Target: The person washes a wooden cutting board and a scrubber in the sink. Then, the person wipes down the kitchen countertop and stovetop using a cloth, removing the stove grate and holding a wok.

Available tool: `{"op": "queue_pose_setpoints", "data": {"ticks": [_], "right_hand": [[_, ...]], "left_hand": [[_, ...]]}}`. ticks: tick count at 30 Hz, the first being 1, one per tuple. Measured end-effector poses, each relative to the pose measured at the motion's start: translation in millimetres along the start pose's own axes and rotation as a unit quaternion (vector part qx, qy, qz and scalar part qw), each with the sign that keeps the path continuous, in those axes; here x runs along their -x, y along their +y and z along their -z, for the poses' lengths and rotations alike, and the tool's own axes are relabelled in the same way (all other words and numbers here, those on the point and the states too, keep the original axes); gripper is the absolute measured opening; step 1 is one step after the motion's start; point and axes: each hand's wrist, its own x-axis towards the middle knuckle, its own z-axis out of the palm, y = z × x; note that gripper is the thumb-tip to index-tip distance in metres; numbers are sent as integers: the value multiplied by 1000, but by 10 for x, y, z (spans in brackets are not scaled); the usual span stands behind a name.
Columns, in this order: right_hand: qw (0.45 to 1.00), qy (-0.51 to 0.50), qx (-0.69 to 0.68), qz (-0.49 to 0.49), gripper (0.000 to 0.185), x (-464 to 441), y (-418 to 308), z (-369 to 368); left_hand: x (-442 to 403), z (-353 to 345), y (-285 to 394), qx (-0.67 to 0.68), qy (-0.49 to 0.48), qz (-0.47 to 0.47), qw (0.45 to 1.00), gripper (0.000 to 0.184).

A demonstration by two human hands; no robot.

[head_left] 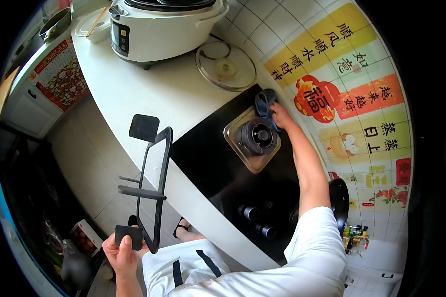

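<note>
My left hand (pixel 122 256) grips a black metal stove grate (pixel 163 171) by one of its square end plates, with the thumb on top. The grate is held up in the air, tilted, in front of the counter edge. Over on the cooktop, my right hand (pixel 281 118) is closed on a crumpled dark blue cloth (pixel 263 101) and presses it to the black glass cooktop (pixel 203 168) at its back corner. Beside the cloth stands the round gas burner (pixel 258 137), uncovered, within a square metal drip tray (pixel 255 167).
A white electric cooker (pixel 163 32) and a glass lid (pixel 225 69) are on the counter (pixel 109 84). Two control knobs (pixel 251 213) sit at the cooktop's front. A black pan (pixel 338 203) leans by the tiled wall with stickers. Left are a white bowl (pixel 94 29) and a frying pan (pixel 57 22).
</note>
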Motion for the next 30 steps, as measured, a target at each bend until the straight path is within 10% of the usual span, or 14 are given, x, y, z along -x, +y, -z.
{"op": "queue_pose_setpoints", "data": {"ticks": [6,8,30], "right_hand": [[996,25,-7,-89,40,633,-85,102],[960,-83,84,-255,36,411,-29,182],[976,-199,9,86,46,-779,-1492,-573]], "left_hand": [[27,178,44,-2,1,-23,1000,18],[35,266,53,3,16,-10,1000,18],[-12,914,205,19,8,-19,1000,15]]}}
